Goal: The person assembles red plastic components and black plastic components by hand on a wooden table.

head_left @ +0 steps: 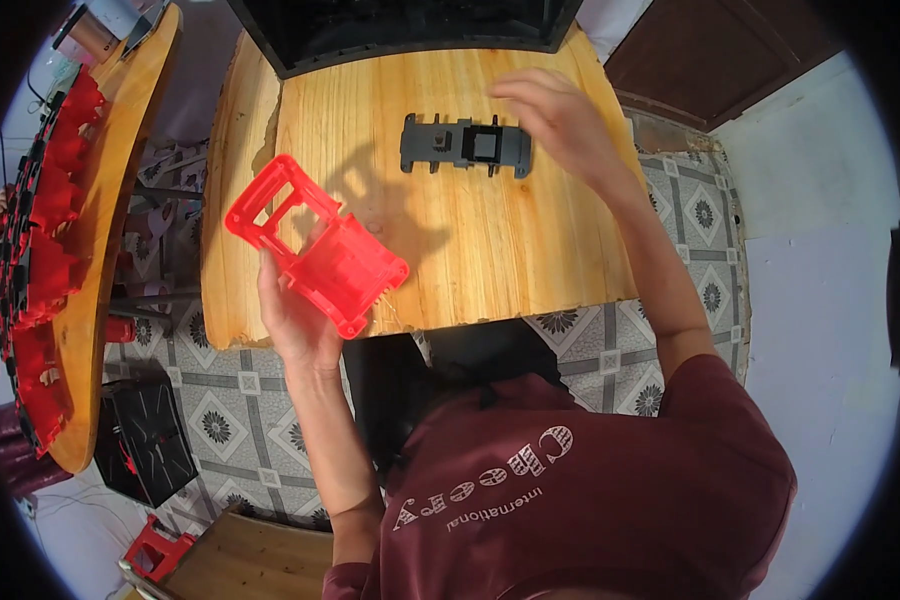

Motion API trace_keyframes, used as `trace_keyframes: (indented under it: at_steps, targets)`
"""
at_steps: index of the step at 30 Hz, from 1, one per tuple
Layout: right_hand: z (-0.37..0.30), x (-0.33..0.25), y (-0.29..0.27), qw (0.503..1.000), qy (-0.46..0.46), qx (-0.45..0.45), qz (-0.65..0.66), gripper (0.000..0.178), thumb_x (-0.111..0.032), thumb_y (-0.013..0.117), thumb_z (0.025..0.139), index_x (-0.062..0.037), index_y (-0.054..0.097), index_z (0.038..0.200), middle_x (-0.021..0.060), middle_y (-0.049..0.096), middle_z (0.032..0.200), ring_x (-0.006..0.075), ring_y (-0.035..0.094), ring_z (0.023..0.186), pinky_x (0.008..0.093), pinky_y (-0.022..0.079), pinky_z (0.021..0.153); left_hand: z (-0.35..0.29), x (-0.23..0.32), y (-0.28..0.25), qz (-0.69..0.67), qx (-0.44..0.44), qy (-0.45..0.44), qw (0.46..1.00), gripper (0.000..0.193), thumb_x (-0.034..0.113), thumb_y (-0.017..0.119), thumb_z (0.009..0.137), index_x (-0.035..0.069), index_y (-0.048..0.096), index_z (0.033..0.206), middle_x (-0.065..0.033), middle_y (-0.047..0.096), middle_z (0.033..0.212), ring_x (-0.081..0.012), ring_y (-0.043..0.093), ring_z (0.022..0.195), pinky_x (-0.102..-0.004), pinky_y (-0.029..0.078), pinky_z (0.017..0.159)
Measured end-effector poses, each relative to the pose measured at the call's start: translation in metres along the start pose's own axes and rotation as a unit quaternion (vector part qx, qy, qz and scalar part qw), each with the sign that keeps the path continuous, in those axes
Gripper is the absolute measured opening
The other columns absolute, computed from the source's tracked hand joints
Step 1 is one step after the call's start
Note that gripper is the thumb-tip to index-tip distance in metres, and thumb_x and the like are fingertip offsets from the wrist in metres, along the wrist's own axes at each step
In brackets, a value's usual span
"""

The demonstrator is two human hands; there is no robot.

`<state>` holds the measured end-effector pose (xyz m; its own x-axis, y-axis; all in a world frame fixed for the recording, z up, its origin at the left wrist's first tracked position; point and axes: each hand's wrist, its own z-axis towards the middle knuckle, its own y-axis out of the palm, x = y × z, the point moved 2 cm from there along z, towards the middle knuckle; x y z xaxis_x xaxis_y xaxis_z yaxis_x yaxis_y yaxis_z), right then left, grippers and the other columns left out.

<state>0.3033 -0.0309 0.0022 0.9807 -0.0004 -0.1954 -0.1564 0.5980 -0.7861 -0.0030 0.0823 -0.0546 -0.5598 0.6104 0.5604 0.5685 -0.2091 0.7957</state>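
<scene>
My left hand [305,325] is closed on a red plastic toy car body shell [345,262], gripping its lower left side and holding it tilted over the table's near left part. The shell has open window frames at one end and a boxy hollow at the other. Beyond it, a dark grey chassis plate [425,143] lies flat on the wood, with short pegs along its sides and a black square recess. To the right of this plate, my right hand [562,122] hovers with fingers stretched out and nothing visible in them.
A black bin [410,45] stands at the wooden table's [530,260] far edge. On the left, another table [120,200] carries a row of red shells [55,210], with a person's hand beside it. A black crate [145,440] and a wooden bench [255,560] are below.
</scene>
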Motion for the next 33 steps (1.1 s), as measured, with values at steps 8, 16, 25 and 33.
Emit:
trace_keyframes:
  at_steps: [8, 16, 25, 33]
  targets:
    - [0.028, -0.009, 0.073, 0.959, -0.004, -0.266, 0.102, 0.021, -0.003, 0.061, 0.088, -0.0042, 0.066, 0.108, 0.0087, 0.053, 0.112, 0.0279, 0.058, 0.1, 0.036, 0.047, 0.083, -0.004, -0.007, 0.005, 0.044, -0.043, 0.006, 0.998, 0.068, 0.047, 0.054, 0.095, 0.013, 0.026, 0.147, -0.0216, 0.048, 0.136, -0.0352, 0.052, 0.124, -0.0521, 0.045, 0.102]
    - [0.021, 0.011, 0.042, 0.957, 0.037, -0.262, 0.116, 0.016, -0.01, 0.064, 0.087, -0.0004, 0.066, 0.1, 0.0122, 0.061, 0.094, 0.0269, 0.059, 0.091, 0.0359, 0.046, 0.078, -0.013, -0.002, 0.003, 0.073, -0.072, 0.06, 0.993, 0.086, 0.027, 0.071, 0.088, 0.023, 0.015, 0.152, -0.0161, 0.039, 0.142, -0.031, 0.044, 0.13, -0.0523, 0.041, 0.106]
    - [-0.015, -0.136, -0.014, 0.961, 0.146, 0.049, 0.229, 0.029, -0.022, 0.083, 0.074, -0.0032, 0.062, 0.071, 0.0025, 0.057, 0.061, 0.0101, 0.054, 0.051, 0.0263, 0.04, 0.045, -0.012, -0.021, 0.005, 0.073, -0.087, 0.113, 0.987, 0.121, 0.02, 0.084, 0.075, 0.026, -0.009, 0.154, -0.0151, 0.033, 0.147, -0.029, 0.04, 0.133, -0.047, 0.039, 0.107]
    - [-0.018, -0.156, 0.005, 0.981, -0.013, 0.158, 0.112, 0.032, -0.016, 0.086, 0.068, -0.004, 0.056, 0.068, 0.0028, 0.043, 0.055, 0.0159, 0.043, 0.046, 0.0304, 0.035, 0.042, -0.018, -0.025, 0.022, 0.054, -0.101, 0.12, 0.986, 0.126, 0.02, 0.088, 0.07, 0.026, -0.006, 0.154, -0.0113, 0.033, 0.144, -0.0279, 0.039, 0.132, -0.0452, 0.038, 0.107]
